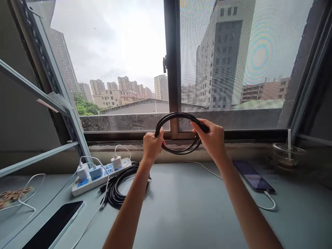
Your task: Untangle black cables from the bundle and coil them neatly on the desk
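Note:
A black cable (178,152), wound into a loop of several turns, is held up above the far part of the table, in front of the window. My left hand (153,145) is closed round the left side of the loop. On the upper right side, my right hand (211,136) grips the same cable, with a thick black end showing between thumb and fingers. Below and left of the held loop, a second black cable coil (115,193) lies on the table, partly hidden behind my left forearm.
On the grey table (186,207), a white power strip (89,185) with plugged chargers stands left, near a phone (54,224). A charging phone (252,176) and a plastic cup with straw (287,155) are at right. A metal frame (75,124) rises at left.

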A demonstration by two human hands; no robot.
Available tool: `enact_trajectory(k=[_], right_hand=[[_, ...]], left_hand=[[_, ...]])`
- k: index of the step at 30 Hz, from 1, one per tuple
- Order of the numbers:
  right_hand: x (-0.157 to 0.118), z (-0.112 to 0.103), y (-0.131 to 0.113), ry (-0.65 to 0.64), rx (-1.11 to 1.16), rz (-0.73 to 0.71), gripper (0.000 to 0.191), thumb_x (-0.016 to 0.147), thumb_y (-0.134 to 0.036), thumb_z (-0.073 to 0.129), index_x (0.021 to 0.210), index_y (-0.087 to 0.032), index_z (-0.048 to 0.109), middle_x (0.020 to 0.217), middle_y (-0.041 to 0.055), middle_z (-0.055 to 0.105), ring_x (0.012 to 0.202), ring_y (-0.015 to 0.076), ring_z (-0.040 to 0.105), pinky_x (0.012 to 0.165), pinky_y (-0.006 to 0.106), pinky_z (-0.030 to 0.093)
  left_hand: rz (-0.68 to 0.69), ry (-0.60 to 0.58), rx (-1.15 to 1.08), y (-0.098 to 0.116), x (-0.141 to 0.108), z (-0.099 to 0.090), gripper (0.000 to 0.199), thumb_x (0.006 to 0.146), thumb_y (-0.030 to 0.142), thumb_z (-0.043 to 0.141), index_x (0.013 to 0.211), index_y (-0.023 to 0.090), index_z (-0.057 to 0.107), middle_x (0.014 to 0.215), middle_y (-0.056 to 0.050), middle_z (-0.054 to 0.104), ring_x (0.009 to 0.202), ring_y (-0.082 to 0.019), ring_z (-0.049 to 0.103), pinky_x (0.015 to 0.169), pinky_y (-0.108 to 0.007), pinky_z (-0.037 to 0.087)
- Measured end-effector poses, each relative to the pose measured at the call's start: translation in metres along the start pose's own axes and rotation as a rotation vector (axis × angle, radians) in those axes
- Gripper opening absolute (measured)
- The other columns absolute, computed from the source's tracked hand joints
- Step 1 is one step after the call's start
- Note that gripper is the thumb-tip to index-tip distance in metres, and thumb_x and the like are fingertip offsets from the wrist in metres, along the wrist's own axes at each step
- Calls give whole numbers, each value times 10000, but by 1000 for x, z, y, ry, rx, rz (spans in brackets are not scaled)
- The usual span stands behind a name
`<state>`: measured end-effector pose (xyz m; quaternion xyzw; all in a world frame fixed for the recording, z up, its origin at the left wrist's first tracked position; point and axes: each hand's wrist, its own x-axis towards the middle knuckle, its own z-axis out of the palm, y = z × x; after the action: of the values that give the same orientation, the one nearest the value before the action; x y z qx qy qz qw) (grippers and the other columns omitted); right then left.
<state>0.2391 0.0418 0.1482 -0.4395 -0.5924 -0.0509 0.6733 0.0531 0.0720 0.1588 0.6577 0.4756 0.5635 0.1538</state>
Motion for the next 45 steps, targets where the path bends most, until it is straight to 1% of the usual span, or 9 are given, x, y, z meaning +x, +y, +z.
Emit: enact_trajectory(k=[4, 8, 15, 19, 22, 29, 35, 41, 45], right_hand=[[0, 3, 13, -340, -324, 200, 395, 915, -529, 420, 917, -218, 665, 650, 3, 690, 599, 159, 641, 611, 250, 406], [-9, 24, 31, -451, -451, 348, 255, 932, -339, 444, 1062, -215, 626, 751, 49, 709, 775, 202, 673, 686, 267, 422], [-33, 54, 87, -669, -411, 531, 283, 926, -372, 504, 1079, -160, 613, 1043, 75, 654, 955, 191, 623, 849, 389, 491], [-48, 60, 113, -822, -303, 640, 318, 907, -350, 554, 1154, -150, 573, 1108, 74, 616, 934, 180, 620, 808, 386, 531], [-56, 63, 122, -910, -216, 705, 318, 911, -342, 549, 1163, -148, 566, 1093, 71, 617, 899, 170, 626, 760, 358, 546], [-63, 69, 131, -1018, -217, 737, 303, 907, -330, 559, 1145, -143, 573, 1072, 67, 622, 875, 161, 629, 742, 345, 550], [-63, 69, 132, -1044, -369, 653, 316, 902, -329, 564, 1170, -163, 573, 1176, 81, 593, 995, 197, 605, 844, 404, 522], [-62, 65, 124, -1040, -482, 582, 292, 899, -327, 567, 1146, -172, 589, 1197, 82, 588, 1042, 204, 589, 881, 417, 503], [-57, 59, 116, -990, -534, 571, 282, 900, -327, 567, 1129, -166, 595, 1178, 81, 598, 1034, 201, 593, 883, 419, 501]], left_hand=[[-40, -32, 88, -5, 2, 4, 509, 792, 464, 505, 371, 181, 458, 297, 49, 311, 251, -66, 317, 336, -215, 237], [-189, -262, 282, -22, 9, 14, 449, 820, 418, 469, 444, 173, 490, 328, 42, 376, 266, -86, 377, 349, -214, 276], [-334, -481, 552, -68, 12, 36, 261, 754, 275, 548, 521, 158, 564, 352, 3, 482, 437, -169, 592, 484, -222, 420], [-450, -686, 642, -88, 5, 45, 223, 722, 193, 573, 506, 136, 584, 390, -27, 554, 410, -163, 597, 518, -242, 472], [-491, -763, 696, -98, 3, 49, 202, 735, 171, 564, 541, 126, 596, 441, -35, 601, 411, -153, 605, 547, -250, 491], [-499, -846, 918, -101, -2, 57, 117, 828, 173, 572, 782, 86, 635, 706, -66, 695, 685, -180, 690, 730, -301, 525], [-487, -970, 1020, -98, -6, 59, 303, 897, 343, 564, 1133, 154, 584, 1127, -79, 607, 970, -193, 608, 826, -396, 526], [-421, -829, 1004, -92, 0, 52, 383, 860, 420, 567, 1113, 135, 598, 1146, -131, 645, 949, -243, 655, 826, -375, 501], [-428, -775, 934, -81, 6, 40, 391, 815, 477, 561, 1006, 143, 631, 1061, -131, 699, 741, -240, 706, 703, -320, 508]])
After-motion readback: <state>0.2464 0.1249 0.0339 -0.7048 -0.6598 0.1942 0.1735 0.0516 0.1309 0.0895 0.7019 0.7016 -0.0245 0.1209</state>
